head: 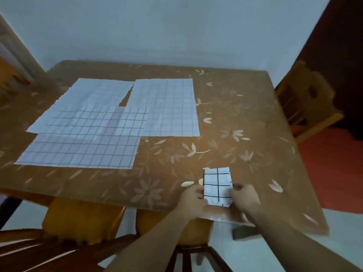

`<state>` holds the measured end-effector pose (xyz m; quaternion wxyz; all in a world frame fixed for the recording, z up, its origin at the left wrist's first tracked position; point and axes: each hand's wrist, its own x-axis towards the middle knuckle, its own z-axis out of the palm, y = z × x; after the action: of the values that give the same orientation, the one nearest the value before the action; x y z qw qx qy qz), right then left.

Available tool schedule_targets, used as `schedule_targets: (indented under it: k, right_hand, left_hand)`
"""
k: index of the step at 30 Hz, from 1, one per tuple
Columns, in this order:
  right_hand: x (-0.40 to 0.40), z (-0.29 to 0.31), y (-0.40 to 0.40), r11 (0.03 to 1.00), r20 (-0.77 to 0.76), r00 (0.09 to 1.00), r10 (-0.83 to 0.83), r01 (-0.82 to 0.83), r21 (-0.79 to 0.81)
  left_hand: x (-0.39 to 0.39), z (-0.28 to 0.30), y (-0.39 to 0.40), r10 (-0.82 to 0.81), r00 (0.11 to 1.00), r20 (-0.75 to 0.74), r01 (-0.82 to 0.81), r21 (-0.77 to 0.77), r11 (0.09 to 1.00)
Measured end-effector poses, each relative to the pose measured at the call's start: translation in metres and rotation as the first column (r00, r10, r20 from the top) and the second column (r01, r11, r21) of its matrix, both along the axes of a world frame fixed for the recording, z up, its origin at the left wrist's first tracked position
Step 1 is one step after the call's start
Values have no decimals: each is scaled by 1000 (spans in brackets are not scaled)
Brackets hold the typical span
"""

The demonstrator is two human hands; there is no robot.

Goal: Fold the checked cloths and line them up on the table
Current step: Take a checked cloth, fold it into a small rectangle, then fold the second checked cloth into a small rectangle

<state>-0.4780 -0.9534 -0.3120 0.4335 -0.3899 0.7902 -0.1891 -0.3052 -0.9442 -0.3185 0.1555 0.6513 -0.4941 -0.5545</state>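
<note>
Four white checked cloths lie on the square table [235, 118], which is covered with a brown sheet printed with pale flowers and leaves. Three of them are spread flat on the left and far part of the table: the far-left unfolded white checked cloth [86, 99], the far unfolded white checked cloth [167, 107] just to its right with their far corners almost meeting, and the near-left unfolded white checked cloth [84, 142], which overlaps the near edges of the other two. The fourth, a small folded white cloth with bold black check lines [217, 186], sits near the table's near edge on the right, well apart from the spread ones, with its long side running from near to far.

The left hand [193, 200] is at the folded cloth's left edge, fingers curled against it, and appears to pinch that edge. The right hand [244, 197] is at the right edge, its fingertips and thumb bent onto the cloth in a pinch. The frame is blurred by motion, so the exact finger contact is hard to read.

An orange-seated wooden chair [78, 222] stands tucked at the near-left side, another wooden chair [306, 107] stands at the far right, and a pale blue wall [176, 26] rises behind the table.
</note>
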Motion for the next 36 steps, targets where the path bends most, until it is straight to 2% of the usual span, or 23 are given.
schedule_targets:
  k: [5, 7, 10, 14, 18, 22, 26, 29, 36]
  right_hand:
    - [3, 7, 5, 998, -68, 997, 31, -35, -61]
    - [4, 13, 4, 989, -149, 984, 93, -109, -101]
    - [14, 35, -2, 961, -161, 962, 219, -242, -137]
    - [43, 74, -14, 871, -206, 890, 407, -446, -205]
    - [77, 106, -33, 780, -331, 814, 476, -565, -269]
    - [123, 122, -50, 705, -473, 717, 512, -665, -245]
    - [170, 123, -62, 690, -536, 668, 516, -695, -203]
    - [195, 117, -69, 731, -579, 661, 477, -664, -155]
    - [210, 108, -105, 796, -627, 642, 441, -603, -58]
  left_hand:
    - [17, 5, 4, 37, 998, 44, -37, -17, 999]
    - [30, 19, 4, 23, 988, 152, -5, -119, 993]
    - [55, 50, 2, 21, 953, 303, 48, -216, 975]
    - [92, 92, -3, 71, 900, 430, 78, -320, 944]
    - [136, 127, -11, 103, 868, 487, 110, -389, 914]
    - [192, 139, -18, 99, 802, 589, 174, -388, 905]
    - [250, 131, -35, 78, 775, 627, 241, -407, 881]
    - [281, 123, -62, 11, 742, 671, 349, -400, 847]
    - [296, 112, -130, -80, 693, 716, 487, -383, 785]
